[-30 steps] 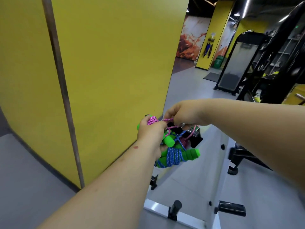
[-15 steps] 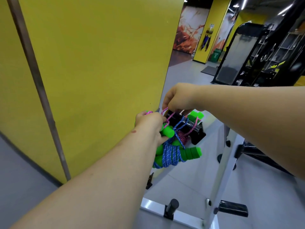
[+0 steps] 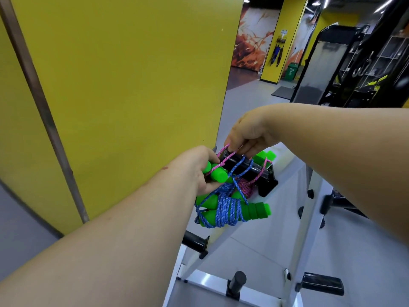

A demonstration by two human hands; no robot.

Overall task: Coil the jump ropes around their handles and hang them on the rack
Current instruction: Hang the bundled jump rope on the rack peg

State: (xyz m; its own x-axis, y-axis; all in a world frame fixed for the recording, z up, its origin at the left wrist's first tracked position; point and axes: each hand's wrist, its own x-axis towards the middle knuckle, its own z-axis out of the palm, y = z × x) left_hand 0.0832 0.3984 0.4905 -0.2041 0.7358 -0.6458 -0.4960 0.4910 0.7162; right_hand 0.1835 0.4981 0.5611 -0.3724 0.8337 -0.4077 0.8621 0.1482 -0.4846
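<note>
a gym; a white steel rack (image 3: pixel 305 218) with black pegs (image 3: pixel 194 241) stands on grey rubber flooring (image 3: pixel 254 103); black exercise machines (image 3: pixel 358 69) line the right side; yellow pillars (image 3: pixel 281 41) and a mural wall (image 3: pixel 250 41) lie beyond

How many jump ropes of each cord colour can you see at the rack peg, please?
Blue jump rope: 1, coiled on green handles, hanging from the black peg
Pink jump rope: 1, its loop pinched by the right hand
Total: 2

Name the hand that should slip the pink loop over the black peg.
Right hand: it already pinches the pink rope above the black peg. Left hand holds green handles.
</note>
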